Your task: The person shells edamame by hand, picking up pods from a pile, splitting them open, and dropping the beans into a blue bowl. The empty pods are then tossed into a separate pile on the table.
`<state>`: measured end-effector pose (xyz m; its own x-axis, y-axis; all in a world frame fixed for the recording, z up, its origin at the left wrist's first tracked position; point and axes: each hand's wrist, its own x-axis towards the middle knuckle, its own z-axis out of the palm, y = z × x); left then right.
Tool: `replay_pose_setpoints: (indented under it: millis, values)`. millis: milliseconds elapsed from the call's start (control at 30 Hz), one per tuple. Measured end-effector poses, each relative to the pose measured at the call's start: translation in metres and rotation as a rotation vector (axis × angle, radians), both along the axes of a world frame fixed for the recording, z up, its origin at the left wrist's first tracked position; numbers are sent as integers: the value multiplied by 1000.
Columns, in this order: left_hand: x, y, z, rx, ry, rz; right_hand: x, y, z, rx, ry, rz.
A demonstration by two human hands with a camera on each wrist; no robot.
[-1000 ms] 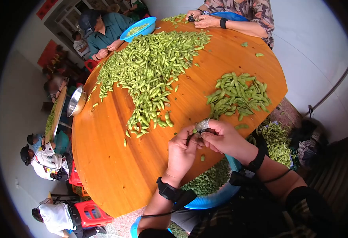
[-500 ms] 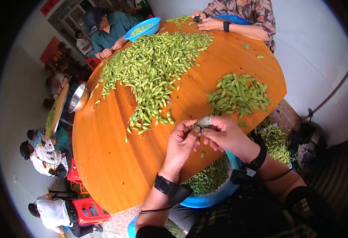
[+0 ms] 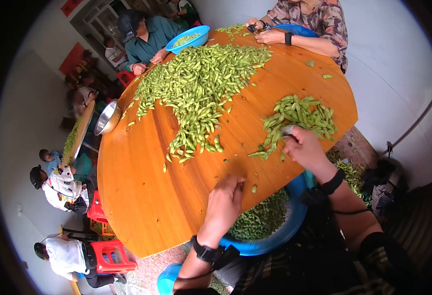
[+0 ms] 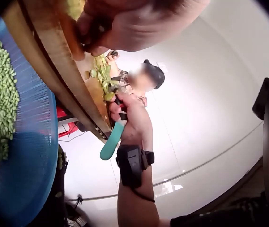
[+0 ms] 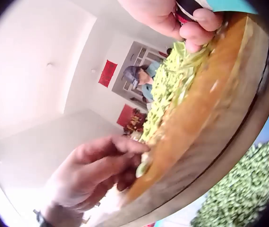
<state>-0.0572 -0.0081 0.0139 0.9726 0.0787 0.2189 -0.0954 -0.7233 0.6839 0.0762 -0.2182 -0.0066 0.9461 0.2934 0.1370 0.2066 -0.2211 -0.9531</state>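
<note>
My right hand [image 3: 305,150] reaches down to the near edge of a small heap of green soybean pods [image 3: 319,120], its fingertips among them. Its lower fingers curl round a teal-handled tool [image 4: 112,142] with black and red near the grip; the tool's working end is hidden. A grey wrap covers one fingertip. Close over the table's near edge is my left hand [image 3: 224,201], its fingers loosely bent and nothing visibly held. A small green piece [image 3: 254,189] lies beside it on the wood. Below the edge sits a blue basin [image 3: 294,216] of shelled green beans [image 3: 260,219].
A large pile of pods [image 3: 201,83] covers the far middle of the wooden table [image 3: 142,196]. A metal bowl [image 3: 107,118] stands at the left rim. Two people work across the table, near blue basins [image 3: 196,38]. More pods lie in a heap [image 3: 349,172] below the right edge.
My hands were together, fingers working at a pod. Now they are apart: the right has moved right and forward to the small heap, while the left has dropped slightly toward the table edge.
</note>
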Motion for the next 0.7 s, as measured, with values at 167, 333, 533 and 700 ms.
replay_pose_setpoints:
  millis: [167, 333, 533, 700]
  values:
    - [23, 8, 18, 300, -146, 119, 5, -10, 5, -57, 1, -29]
    - [97, 29, 2, 416, 52, 382, -15, 0, 17, 0, -120, 53]
    - [94, 37, 4, 305, 51, 200, -27, 3, 30, 67, 157, 255]
    - [68, 15, -3, -728, 205, -52, -27, 22, 36, 175, 361, 343]
